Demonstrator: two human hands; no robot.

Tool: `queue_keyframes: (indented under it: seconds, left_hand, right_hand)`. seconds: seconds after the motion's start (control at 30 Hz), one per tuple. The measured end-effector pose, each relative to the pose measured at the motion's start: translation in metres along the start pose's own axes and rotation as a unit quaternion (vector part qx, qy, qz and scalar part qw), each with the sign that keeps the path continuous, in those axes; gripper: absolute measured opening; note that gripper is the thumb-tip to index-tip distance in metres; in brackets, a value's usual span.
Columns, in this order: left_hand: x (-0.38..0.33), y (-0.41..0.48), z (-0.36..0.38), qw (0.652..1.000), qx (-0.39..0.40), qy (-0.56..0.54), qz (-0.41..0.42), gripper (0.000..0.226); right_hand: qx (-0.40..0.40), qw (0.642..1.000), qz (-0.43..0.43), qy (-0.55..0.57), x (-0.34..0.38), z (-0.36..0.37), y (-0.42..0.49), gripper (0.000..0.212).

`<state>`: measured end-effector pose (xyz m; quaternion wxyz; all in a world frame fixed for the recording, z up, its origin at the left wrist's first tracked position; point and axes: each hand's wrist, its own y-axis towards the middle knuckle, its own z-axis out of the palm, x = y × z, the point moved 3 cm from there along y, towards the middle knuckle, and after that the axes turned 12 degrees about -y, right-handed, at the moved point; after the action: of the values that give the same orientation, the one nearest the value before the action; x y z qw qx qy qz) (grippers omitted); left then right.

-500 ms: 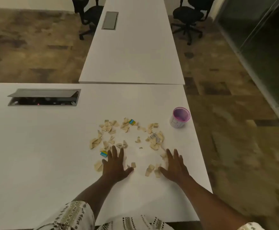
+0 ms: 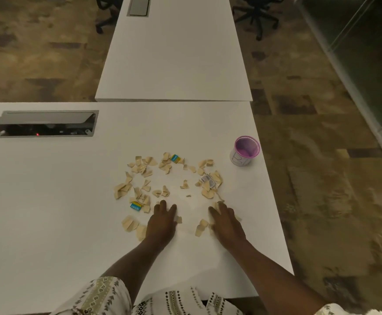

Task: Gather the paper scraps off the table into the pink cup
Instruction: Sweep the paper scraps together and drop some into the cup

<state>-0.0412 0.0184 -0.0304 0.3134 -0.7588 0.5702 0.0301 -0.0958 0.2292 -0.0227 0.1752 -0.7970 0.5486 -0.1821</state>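
Several beige paper scraps (image 2: 166,178) lie scattered in a loose ring on the white table (image 2: 49,201), with two small blue-and-yellow pieces (image 2: 136,206) among them. The pink cup (image 2: 245,151) stands upright and apart from the scraps, near the table's right edge. My left hand (image 2: 161,221) rests flat on the table at the near side of the ring, fingers together, scraps beside it. My right hand (image 2: 225,222) lies flat to the right of it, touching scraps at its fingertips. Neither hand holds anything that I can see.
An open cable hatch (image 2: 43,125) is set in the table at the far left. A second white table (image 2: 174,64) butts against the far edge. Office chairs (image 2: 257,10) stand beyond it. The table's right edge drops to carpet; a glass wall runs along the right.
Both hands' fingers have drawn closer together on the table. The scraps and the cup have not visibly moved.
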Motion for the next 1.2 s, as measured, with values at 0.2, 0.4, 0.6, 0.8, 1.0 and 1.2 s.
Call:
queue_keyframes:
  seconds: [0.2, 0.4, 0.6, 0.8, 1.0, 1.2]
  left_hand:
    - [-0.002, 0.007, 0.004, 1.000, -0.014, -0.018, 0.016, 0.022]
    - [0.001, 0.017, 0.001, 1.000, -0.010, -0.003, 0.023, 0.013]
    - [-0.007, 0.029, -0.012, 0.997, -0.028, -0.067, 0.031, 0.014]
    - [-0.042, 0.055, -0.039, 0.953, -0.092, -0.289, -0.024, 0.017]
    - [-0.110, 0.096, -0.074, 0.872, -0.090, -0.478, -0.050, 0.012]
    - [-0.199, 0.153, -0.112, 0.866, -0.107, -0.487, 0.031, 0.017]
  right_hand:
    - [-0.069, 0.996, -0.036, -0.032, 0.008, -0.002, 0.006, 0.034]
    - [-0.107, 0.992, -0.060, -0.034, 0.008, -0.014, 0.012, 0.024]
    - [-0.109, 0.980, 0.014, 0.164, -0.005, -0.027, 0.026, 0.014]
    - [-0.102, 0.925, 0.106, 0.350, -0.027, -0.064, 0.039, 0.020]
    - [-0.168, 0.863, 0.165, 0.446, -0.063, -0.119, 0.068, 0.013]
    - [-0.274, 0.887, 0.192, 0.319, -0.102, -0.176, 0.103, 0.011]
